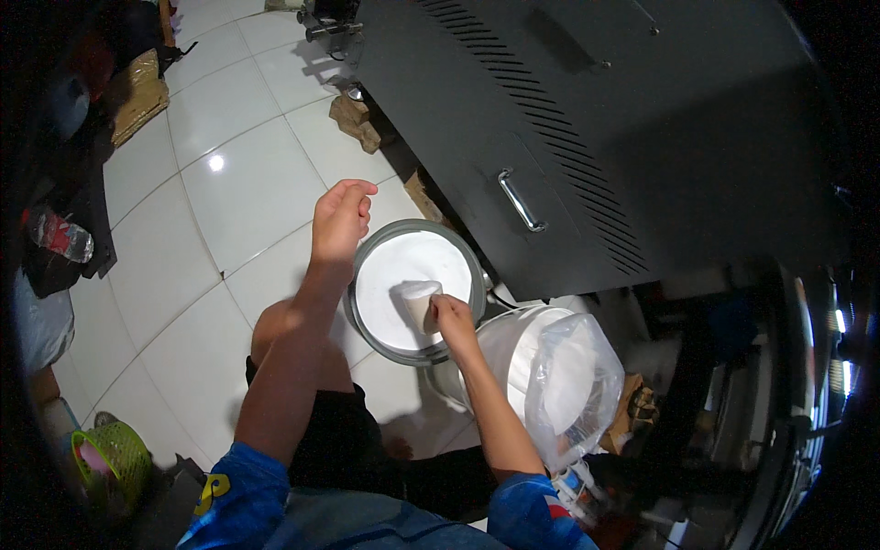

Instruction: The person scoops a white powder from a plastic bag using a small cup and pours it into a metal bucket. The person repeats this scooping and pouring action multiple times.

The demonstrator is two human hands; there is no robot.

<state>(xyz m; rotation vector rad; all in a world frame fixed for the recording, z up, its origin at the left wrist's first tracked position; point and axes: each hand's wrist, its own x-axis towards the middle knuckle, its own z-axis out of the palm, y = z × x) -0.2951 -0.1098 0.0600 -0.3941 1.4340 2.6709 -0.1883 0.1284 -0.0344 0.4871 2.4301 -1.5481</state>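
A round grey-rimmed tub (367,332) stands on the floor between my knees, with fine white powder (394,266) spread across its inside. Over that powder, my right hand (454,323) grips a pale cup (421,316) by its side. White powder fills the cup to its top. My left hand (341,218) is raised above the tub's upper left rim, fingers curled in, and nothing shows in it.
A white bucket (500,353) with a clear plastic bag (573,394) stands right of the tub. Beyond it rises a large dark metal cabinet (642,137) with a chrome handle (522,202). Cardboard (140,96), a plastic bottle (62,235) and a green basket (112,458) lie left on white floor tiles.
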